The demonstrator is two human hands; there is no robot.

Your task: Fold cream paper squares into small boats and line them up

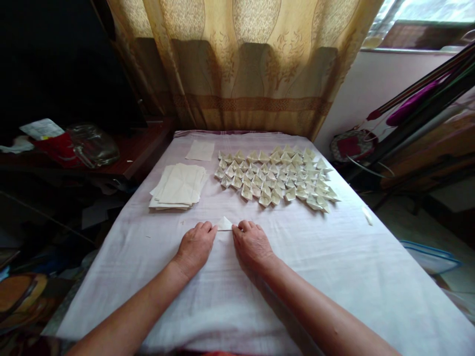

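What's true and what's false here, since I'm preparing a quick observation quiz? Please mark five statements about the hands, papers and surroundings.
1. The left hand and right hand touch opposite ends of a small folded paper. True.
2. The stack of flat sheets lies right of the many folded pieces. False: it lies left of them.
3. A single flat sheet lies beyond the stack. True.
4. The folded pieces form one straight row. False: they form a broad cluster.
5. The cloth under them is black. False: it is whitish.

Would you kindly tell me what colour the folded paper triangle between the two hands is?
The folded paper triangle is off-white; the head view shows it.
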